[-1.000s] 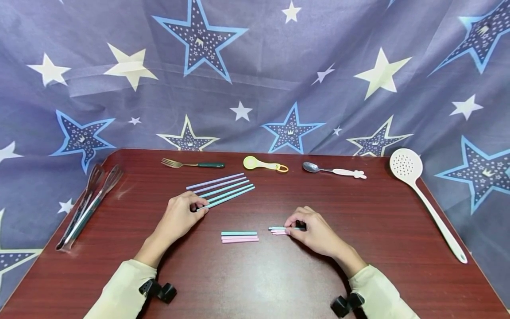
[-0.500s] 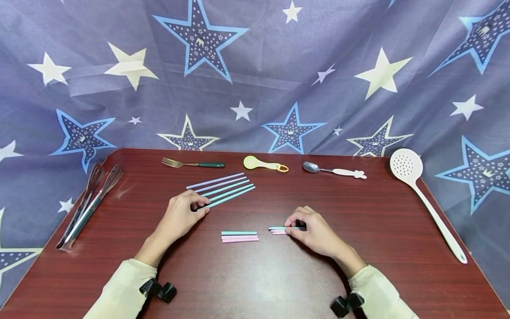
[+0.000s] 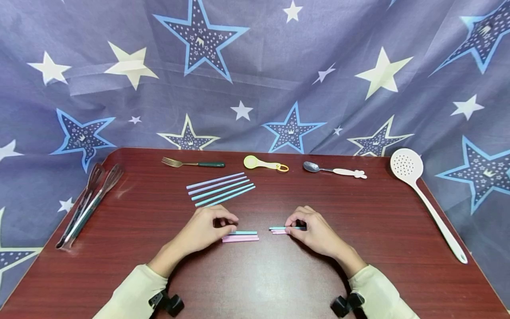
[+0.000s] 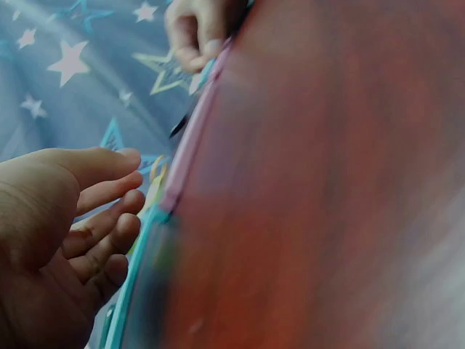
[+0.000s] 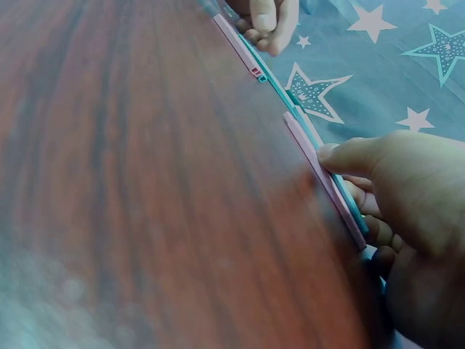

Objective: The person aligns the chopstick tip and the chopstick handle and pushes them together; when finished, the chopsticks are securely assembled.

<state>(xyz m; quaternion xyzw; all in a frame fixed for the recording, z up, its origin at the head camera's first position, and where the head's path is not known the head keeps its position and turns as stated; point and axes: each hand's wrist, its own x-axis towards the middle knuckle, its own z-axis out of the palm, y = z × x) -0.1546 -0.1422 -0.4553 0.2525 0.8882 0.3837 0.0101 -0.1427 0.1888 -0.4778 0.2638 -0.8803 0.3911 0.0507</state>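
Note:
In the head view, a short group of straws [image 3: 240,239], pink with a teal one, lies near the table's middle. My left hand [image 3: 207,227] is over its left end, thumb and fingertips by the teal straw [image 3: 247,232]. The left wrist view shows this left hand [image 4: 80,211] with loosely bent fingers, a gap between thumb and fingers, and nothing between them. To the right, my right hand [image 3: 314,230] pinches a second group of short straws [image 3: 279,231], pink and teal; in the right wrist view its thumb presses on these straws [image 5: 323,171].
Several long purple and teal straws [image 3: 223,188] lie slanted behind my left hand. Along the back are a fork [image 3: 195,164], a yellow measuring spoon [image 3: 263,164] and a spoon [image 3: 332,170]. Tongs [image 3: 89,206] lie at the left edge, a white skimmer [image 3: 426,199] at the right.
My left hand has left the long teal straws and moved right and toward me, to the left short group. The right hand has kept its place and its pinch.

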